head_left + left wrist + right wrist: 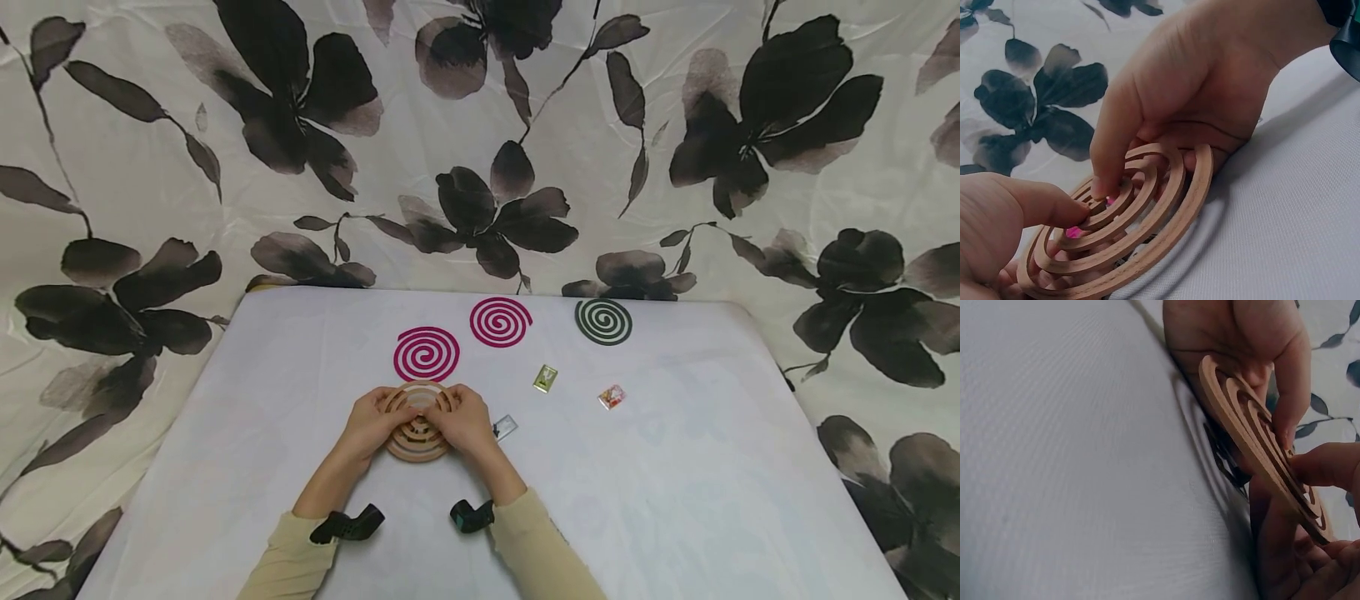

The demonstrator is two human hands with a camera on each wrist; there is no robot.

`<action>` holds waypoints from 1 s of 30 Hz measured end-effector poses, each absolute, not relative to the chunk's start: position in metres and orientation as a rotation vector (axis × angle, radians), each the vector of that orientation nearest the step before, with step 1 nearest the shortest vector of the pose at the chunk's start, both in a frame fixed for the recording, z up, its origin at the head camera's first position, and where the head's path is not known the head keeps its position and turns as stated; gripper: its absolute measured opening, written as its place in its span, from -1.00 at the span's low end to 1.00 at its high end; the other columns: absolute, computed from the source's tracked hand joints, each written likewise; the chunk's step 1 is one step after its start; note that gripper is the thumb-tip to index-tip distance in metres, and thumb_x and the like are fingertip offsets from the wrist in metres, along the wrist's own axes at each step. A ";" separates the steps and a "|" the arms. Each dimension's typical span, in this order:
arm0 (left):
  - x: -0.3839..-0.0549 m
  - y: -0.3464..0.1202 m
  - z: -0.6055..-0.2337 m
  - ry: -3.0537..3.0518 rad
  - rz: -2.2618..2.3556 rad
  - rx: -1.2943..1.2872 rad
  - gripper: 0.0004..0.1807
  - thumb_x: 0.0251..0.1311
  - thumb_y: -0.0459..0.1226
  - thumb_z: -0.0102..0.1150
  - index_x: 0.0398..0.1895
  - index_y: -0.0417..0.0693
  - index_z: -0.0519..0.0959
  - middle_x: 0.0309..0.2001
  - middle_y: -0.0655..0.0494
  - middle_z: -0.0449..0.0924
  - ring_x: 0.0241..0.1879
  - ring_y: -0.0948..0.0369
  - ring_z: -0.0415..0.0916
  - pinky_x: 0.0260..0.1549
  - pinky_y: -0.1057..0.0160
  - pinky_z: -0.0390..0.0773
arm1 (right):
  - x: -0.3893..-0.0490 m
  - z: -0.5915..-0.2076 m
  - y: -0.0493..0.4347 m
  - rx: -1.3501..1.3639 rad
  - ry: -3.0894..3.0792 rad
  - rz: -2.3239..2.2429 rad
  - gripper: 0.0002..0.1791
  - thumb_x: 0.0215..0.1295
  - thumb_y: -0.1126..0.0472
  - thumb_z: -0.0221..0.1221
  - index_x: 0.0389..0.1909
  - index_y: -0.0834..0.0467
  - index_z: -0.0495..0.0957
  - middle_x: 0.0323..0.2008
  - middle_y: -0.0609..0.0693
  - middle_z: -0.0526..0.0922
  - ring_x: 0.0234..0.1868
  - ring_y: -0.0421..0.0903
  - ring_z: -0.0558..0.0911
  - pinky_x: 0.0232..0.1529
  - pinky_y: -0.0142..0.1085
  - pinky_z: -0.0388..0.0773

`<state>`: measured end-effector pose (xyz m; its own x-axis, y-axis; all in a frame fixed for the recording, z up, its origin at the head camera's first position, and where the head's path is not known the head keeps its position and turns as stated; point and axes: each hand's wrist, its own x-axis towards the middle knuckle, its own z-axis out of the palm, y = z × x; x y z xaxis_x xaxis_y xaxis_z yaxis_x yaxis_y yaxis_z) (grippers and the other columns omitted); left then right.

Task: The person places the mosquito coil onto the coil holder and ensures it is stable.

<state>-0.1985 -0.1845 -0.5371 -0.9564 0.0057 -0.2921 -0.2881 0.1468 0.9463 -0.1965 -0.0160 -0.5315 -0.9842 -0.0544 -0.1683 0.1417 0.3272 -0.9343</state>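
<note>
A tan mosquito coil (417,456) is held between both hands, near the front of the white table. My left hand (369,427) grips its left side, thumb at the middle of the spiral and fingers underneath. On the opposite side my right hand (467,421) holds it likewise, its thumb close to the other thumb. In the left wrist view the coil (1175,228) is tilted, its rings spaced apart. Seen edge-on in the right wrist view, the coil (1235,431) stands off the tabletop. The fingers below the coil are partly hidden.
Two magenta coils (426,357) (500,322) and a dark green coil (603,322) lie toward the back of the table (675,500). A green packet (545,378), a red-orange packet (612,397) and a silver packet (506,427) lie right of the hands. Floral cloth (495,208) hangs behind.
</note>
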 end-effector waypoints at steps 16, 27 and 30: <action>-0.202 -0.197 -0.535 2.223 1.863 -0.230 -0.45 0.16 -0.27 0.34 0.13 -0.35 0.36 -0.21 -0.05 0.64 -0.35 0.24 0.51 -0.38 0.35 0.50 | -0.193 -0.519 -0.007 -0.030 2.699 -1.487 -0.67 0.28 0.05 0.20 -0.11 0.22 0.51 -0.50 -0.09 0.58 -0.54 -0.20 0.52 -0.53 -0.33 0.46; -0.229 -0.221 -0.500 2.343 1.725 -0.192 -0.57 0.36 -0.26 0.10 0.13 -0.42 0.36 -0.12 -0.26 0.62 -0.31 0.18 0.64 -0.30 0.27 0.61 | -0.225 -0.485 0.010 -0.127 2.779 -1.321 -0.69 0.30 0.06 0.21 -0.16 0.25 0.54 -0.48 -0.06 0.59 -0.55 -0.16 0.52 -0.55 -0.30 0.45; -0.244 -0.218 -0.490 2.376 1.641 -0.211 -0.59 0.38 -0.25 0.06 0.15 -0.38 0.38 -0.06 -0.28 0.58 -0.25 0.08 0.63 -0.26 0.24 0.61 | -0.245 -0.481 0.012 -0.148 2.772 -1.291 -0.74 0.28 0.10 0.25 -0.20 0.23 0.57 -0.41 -0.03 0.60 -0.47 -0.13 0.54 -0.48 -0.29 0.47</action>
